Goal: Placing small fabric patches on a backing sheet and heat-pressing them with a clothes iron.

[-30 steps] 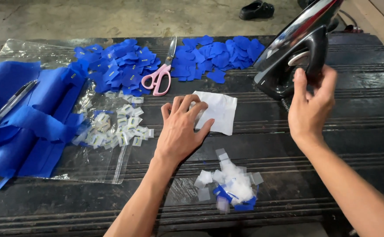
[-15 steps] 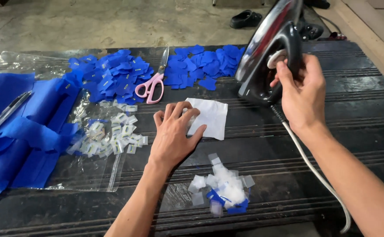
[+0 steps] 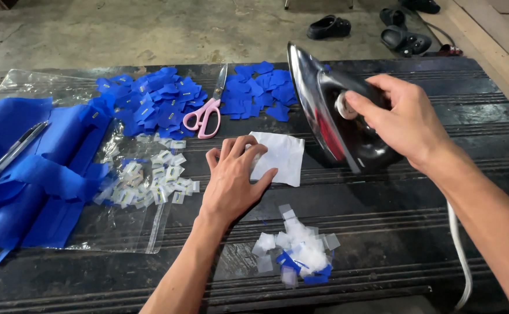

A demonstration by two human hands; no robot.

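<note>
My left hand [image 3: 231, 180] lies flat on the dark table [image 3: 382, 232], its fingertips pressing the left edge of a white cloth square [image 3: 280, 157]. My right hand [image 3: 408, 119] grips the handle of a black clothes iron [image 3: 336, 119] with a shiny metal soleplate. The iron is tilted, soleplate facing left, held just right of and above the cloth. Its white cord [image 3: 461, 256] trails down along my right forearm.
Pink-handled scissors [image 3: 208, 110] lie between two heaps of small blue fabric pieces [image 3: 155, 102]. Large blue cloth [image 3: 27, 168] with a pen [image 3: 10, 154] lies at the left on clear plastic [image 3: 132, 221]. Small white tags [image 3: 155, 180] and a white-blue scrap pile [image 3: 298, 253] sit nearby.
My right hand has brought the iron down and left, from the far right of the table to just beside the white cloth. My left hand has stayed on the cloth.
</note>
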